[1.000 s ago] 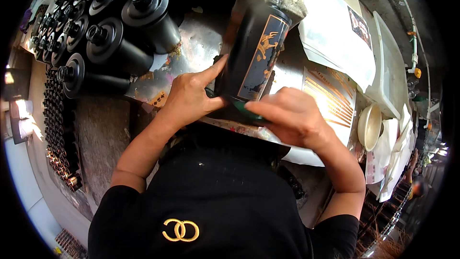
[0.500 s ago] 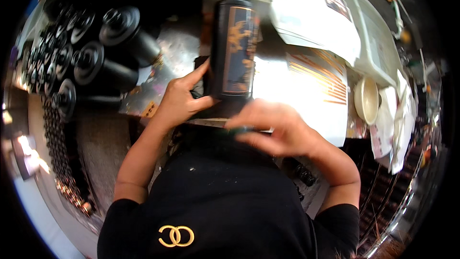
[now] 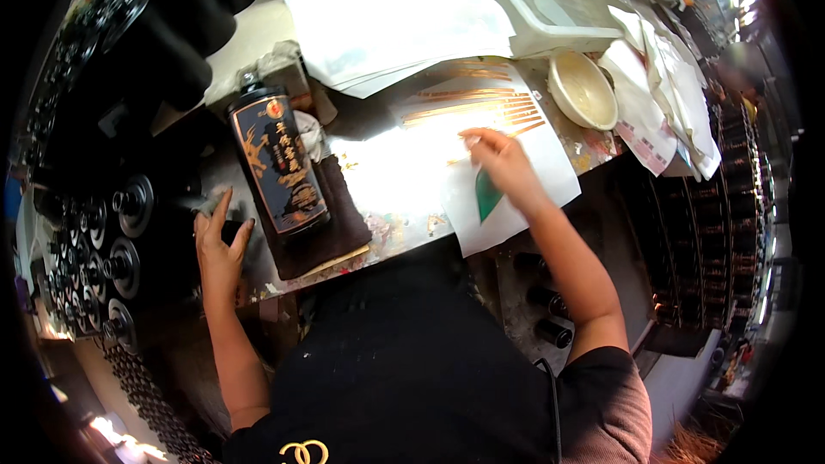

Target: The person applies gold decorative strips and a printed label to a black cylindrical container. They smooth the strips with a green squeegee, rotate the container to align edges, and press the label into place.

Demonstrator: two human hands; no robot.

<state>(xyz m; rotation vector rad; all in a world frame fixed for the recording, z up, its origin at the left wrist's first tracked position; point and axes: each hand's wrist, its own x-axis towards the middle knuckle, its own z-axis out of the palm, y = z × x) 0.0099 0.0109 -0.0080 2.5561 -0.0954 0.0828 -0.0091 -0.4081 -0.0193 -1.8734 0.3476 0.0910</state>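
A black bottle [image 3: 284,163] with a gold-decorated dark label lies on a dark brown cloth [image 3: 348,198], neck pointing away from me. Left of it, my left hand [image 3: 222,249] has its thumb and fingers apart, holding nothing, beside the dark bottles. My right hand [image 3: 507,167] is over a white sheet [image 3: 550,172] at the right. A thin green pointed piece [image 3: 487,198], like a scraper, hangs from under its palm. The thumb and forefinger are closed together near the thin gold strips [image 3: 481,107] on the sheet; whether they pinch a strip is unclear.
Black bottles with wide round collars [image 3: 125,266] crowd the left side. White papers [image 3: 395,30] lie at the back, beside a translucent plastic tray [image 3: 546,34]. A cream bowl [image 3: 584,94] and crumpled papers [image 3: 666,94] are at the right. Below the table, dark bottles [image 3: 550,332] show.
The view has swung right. My left hand has drawn away from the bottle's lower side. My right hand has moved from in front of the bottle to the sheet with gold strips, carrying the green piece.
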